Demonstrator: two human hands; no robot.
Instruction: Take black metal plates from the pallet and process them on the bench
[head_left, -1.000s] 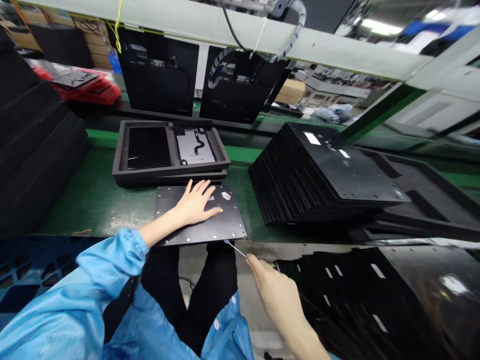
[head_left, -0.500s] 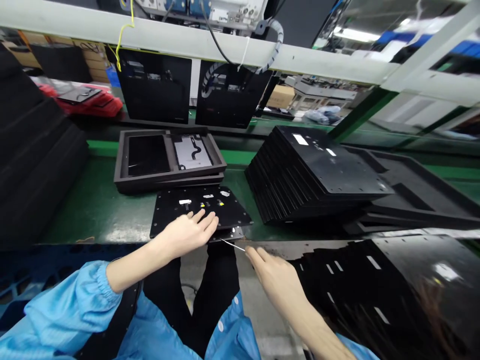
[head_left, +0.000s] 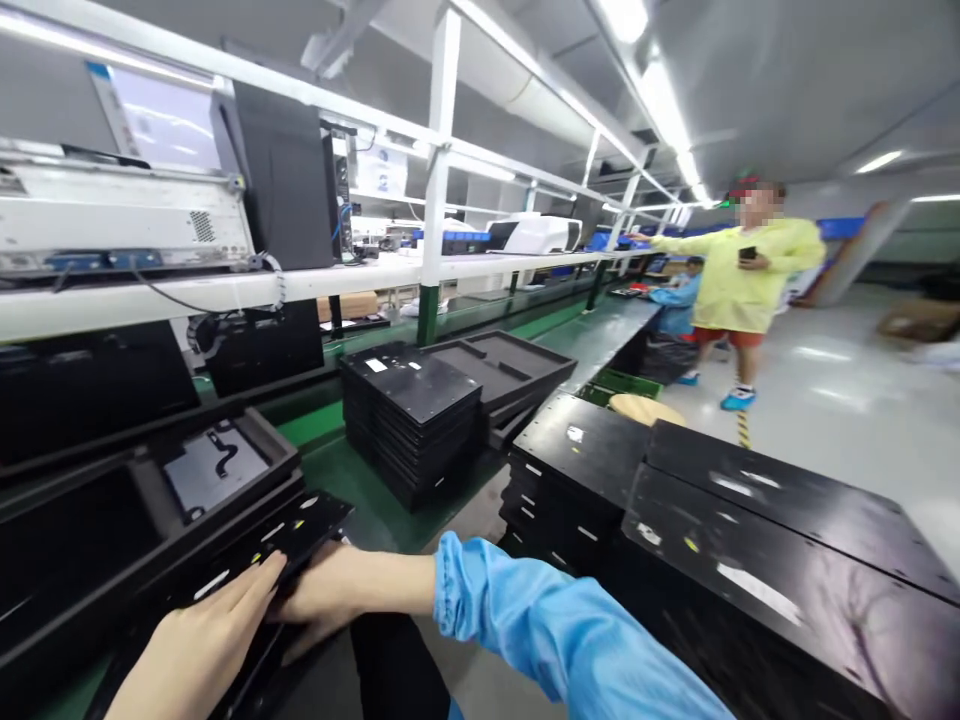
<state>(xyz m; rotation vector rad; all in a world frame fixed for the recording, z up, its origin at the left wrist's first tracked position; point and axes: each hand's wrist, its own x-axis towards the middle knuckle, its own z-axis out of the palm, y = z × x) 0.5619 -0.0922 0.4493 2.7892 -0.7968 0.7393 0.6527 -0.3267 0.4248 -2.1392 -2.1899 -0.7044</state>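
Observation:
My left hand (head_left: 206, 635) lies stretched out on the black panel (head_left: 324, 515), its fingers flat and touching the top. White and yellow labels show on that panel beside the fingertips. At the panel's near edge is my right hand (head_left: 326, 590), its fingers curled inward, close to the left fingers and partly covered by them. What the right hand grips is hidden. Just beyond the panel stands a dark foam tray (head_left: 281, 450), in which a grey plate (head_left: 214, 465) with a black ribbon cable lies.
A stack of black panels (head_left: 412, 400) stands on the green bench, with more foam trays (head_left: 517, 365) behind it. More stacked panels (head_left: 577, 440) are at my right. A white rail (head_left: 367, 278) crosses above the bench. Farther off, a person in a yellow coat (head_left: 757, 270) stands holding a phone.
The view has swung right and up. My right hand has moved in to the panel beside my left hand. The thin white strip it held no longer shows.

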